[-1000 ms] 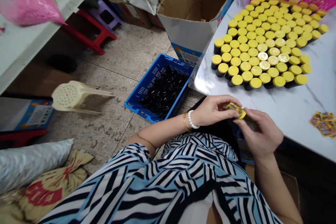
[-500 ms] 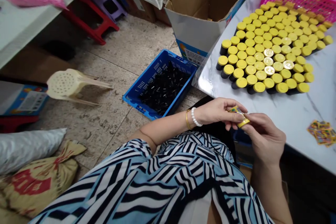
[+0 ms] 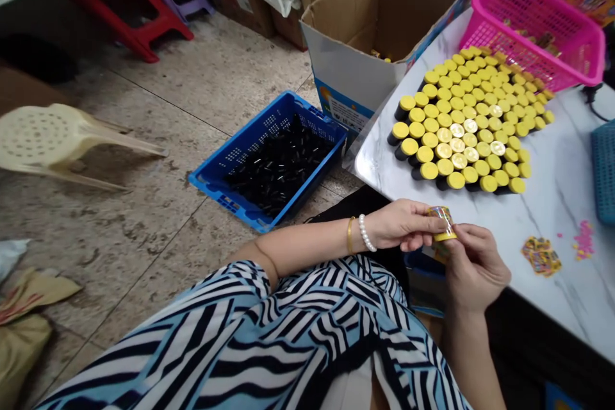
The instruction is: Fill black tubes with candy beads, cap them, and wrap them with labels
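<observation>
My left hand (image 3: pixel 406 224) and my right hand (image 3: pixel 475 266) meet at the table's near edge. Between them they pinch a small labelled cylinder (image 3: pixel 441 221) with a colourful printed wrap and a yellow lower rim. The left thumb lies across the label, while the right fingertips press its lower right side; part of it is hidden behind the fingers. Beyond my hands, many black bottles with yellow caps (image 3: pixel 456 147) stand upright in a tight group. A small pile of printed labels (image 3: pixel 541 256) lies to the right of my right hand, with pink bits (image 3: pixel 583 240) beside it.
The marbled table (image 3: pixel 562 173) carries a pink basket (image 3: pixel 593 57) at the back and a teal basket (image 3: pixel 606 173) at right. On the floor are a blue crate (image 3: pixel 206 189) of black pieces, an open carton (image 3: pixel 331 45) and a cream stool (image 3: pixel 41 134).
My view has swung to the right, bringing the pink bits and teal basket into sight. The cylinder now stands more upright between my fingers, showing more of its label.
</observation>
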`<state>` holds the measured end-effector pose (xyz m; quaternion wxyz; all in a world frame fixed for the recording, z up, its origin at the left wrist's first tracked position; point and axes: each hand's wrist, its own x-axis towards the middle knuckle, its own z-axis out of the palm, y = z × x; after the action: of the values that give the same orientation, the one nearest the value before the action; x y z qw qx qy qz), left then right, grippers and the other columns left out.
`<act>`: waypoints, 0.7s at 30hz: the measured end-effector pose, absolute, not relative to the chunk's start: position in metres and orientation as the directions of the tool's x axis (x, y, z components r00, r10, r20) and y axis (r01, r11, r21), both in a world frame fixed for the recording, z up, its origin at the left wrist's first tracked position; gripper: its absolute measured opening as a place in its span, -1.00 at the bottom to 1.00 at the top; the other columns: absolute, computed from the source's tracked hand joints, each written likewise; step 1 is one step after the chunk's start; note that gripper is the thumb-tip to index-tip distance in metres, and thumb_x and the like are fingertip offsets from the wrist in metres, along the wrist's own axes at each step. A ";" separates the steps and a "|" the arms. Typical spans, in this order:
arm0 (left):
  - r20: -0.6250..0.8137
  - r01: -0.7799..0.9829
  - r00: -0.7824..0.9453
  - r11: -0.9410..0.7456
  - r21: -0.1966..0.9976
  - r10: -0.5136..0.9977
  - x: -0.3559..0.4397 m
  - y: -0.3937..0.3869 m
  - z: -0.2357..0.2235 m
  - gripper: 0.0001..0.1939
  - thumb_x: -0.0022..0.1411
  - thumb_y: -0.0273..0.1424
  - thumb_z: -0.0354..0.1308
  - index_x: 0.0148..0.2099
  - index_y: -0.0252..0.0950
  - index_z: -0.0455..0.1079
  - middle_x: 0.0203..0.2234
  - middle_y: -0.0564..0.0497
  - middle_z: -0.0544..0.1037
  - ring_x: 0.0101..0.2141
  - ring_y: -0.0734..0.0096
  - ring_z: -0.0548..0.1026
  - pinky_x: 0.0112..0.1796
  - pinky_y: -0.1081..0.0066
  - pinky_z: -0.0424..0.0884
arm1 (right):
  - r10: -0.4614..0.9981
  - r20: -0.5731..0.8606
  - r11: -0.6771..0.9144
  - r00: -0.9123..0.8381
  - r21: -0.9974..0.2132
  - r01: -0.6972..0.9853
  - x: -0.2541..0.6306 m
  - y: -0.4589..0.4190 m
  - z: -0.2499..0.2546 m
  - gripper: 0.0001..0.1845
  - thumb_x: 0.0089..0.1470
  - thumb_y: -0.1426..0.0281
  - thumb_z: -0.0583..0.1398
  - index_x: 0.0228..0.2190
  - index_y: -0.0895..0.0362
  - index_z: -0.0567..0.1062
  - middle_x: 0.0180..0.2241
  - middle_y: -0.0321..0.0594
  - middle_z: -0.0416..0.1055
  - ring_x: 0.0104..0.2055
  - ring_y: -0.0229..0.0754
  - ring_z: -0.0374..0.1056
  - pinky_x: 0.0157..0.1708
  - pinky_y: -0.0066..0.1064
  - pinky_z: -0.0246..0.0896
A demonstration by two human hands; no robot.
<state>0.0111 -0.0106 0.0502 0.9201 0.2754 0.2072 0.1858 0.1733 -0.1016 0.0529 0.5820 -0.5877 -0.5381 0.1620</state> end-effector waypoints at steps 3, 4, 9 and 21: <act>-0.312 -0.194 0.851 0.806 0.560 0.422 0.014 -0.009 0.054 -0.46 0.10 -0.01 0.51 -0.25 -0.38 0.45 -0.65 0.15 0.50 -0.74 0.66 0.36 -0.72 0.64 0.18 | 0.802 0.471 0.262 0.367 -0.830 0.492 0.172 -0.099 0.055 -0.76 0.05 0.40 0.46 -0.18 0.04 0.69 -0.16 -0.21 0.53 -0.18 -0.19 0.51 -0.25 -0.31 0.45; -0.325 -0.180 0.852 0.814 0.552 0.410 0.014 -0.008 0.055 -0.46 0.14 0.01 0.48 -0.24 -0.39 0.45 -0.65 0.14 0.50 -0.75 0.65 0.35 -0.72 0.64 0.18 | 0.803 0.476 0.259 0.358 -0.820 0.510 0.172 -0.097 0.056 -0.78 0.06 0.40 0.46 -0.20 0.05 0.69 -0.18 -0.21 0.52 -0.19 -0.20 0.50 -0.25 -0.31 0.44; -0.364 -0.152 0.847 0.833 0.532 0.387 0.012 -0.005 0.054 -0.44 0.35 0.11 0.24 -0.17 -0.38 0.46 -0.67 0.10 0.51 -0.77 0.61 0.33 -0.73 0.62 0.15 | 0.821 0.476 0.280 0.315 -0.817 0.504 0.172 -0.092 0.058 -0.85 0.03 0.45 0.47 -0.37 0.09 0.61 -0.35 -0.33 0.41 -0.36 -0.31 0.39 -0.35 -0.37 0.38; -0.295 -0.232 0.807 0.734 0.639 0.511 0.020 -0.020 0.049 -0.36 0.19 0.21 0.32 -0.20 -0.33 0.40 -0.67 0.13 0.49 -0.77 0.65 0.32 -0.74 0.65 0.07 | 0.887 0.427 0.253 0.179 -0.771 0.585 0.185 -0.102 0.063 -0.67 0.10 0.45 0.43 -0.08 -0.06 0.71 -0.14 -0.21 0.52 -0.16 -0.20 0.51 -0.22 -0.32 0.51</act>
<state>0.0203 -0.0201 0.0491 0.9016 0.3013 0.2323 0.2061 0.1853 -0.1015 0.0626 0.4894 -0.5916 -0.6219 0.1540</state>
